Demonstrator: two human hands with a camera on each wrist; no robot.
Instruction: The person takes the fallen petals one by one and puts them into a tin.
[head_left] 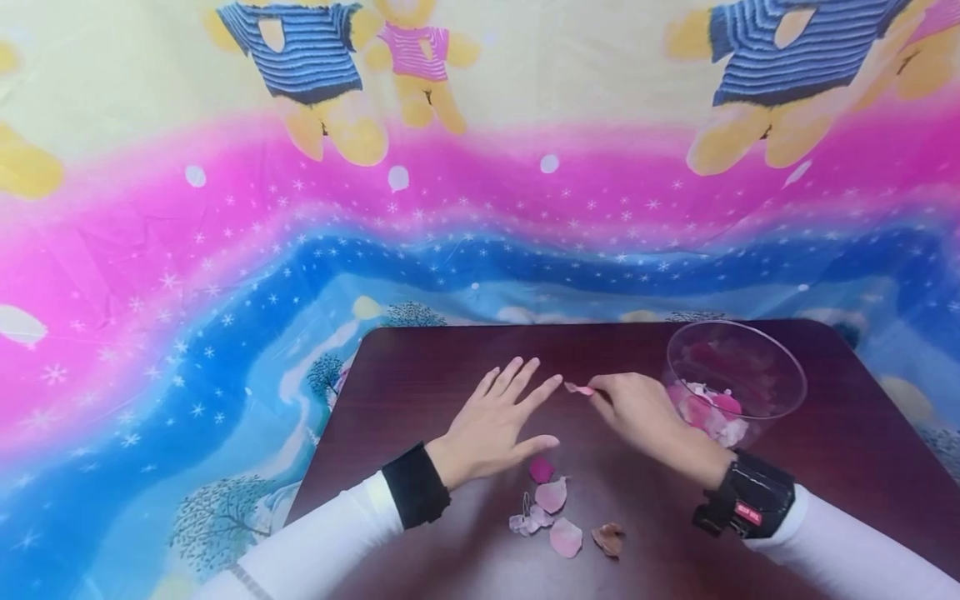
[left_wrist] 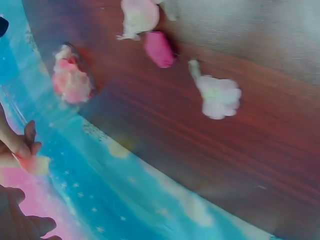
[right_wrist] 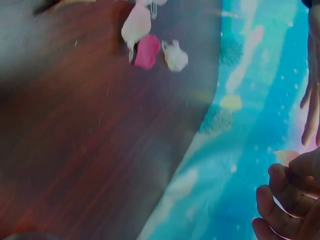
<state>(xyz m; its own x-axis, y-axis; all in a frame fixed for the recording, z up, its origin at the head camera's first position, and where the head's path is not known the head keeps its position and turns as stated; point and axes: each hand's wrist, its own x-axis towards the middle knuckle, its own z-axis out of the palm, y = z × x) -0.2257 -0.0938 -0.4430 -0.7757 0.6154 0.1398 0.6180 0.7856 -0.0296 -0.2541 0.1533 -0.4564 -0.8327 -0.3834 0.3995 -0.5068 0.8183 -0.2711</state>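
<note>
Right hand (head_left: 637, 410) is pinching a thin pale-pink petal (head_left: 579, 388); left hand (head_left: 501, 419) is lying flat, grip empty. Judged mid-transfer: next, carrying it to the clear plastic bowl (head_left: 780, 367).

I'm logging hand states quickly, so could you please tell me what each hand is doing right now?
Left hand: open, fingers straight, resting flat on the table.
Right hand: pinching a pink petal at its fingertips.

Bright, even light (wrist views blurred).
</note>
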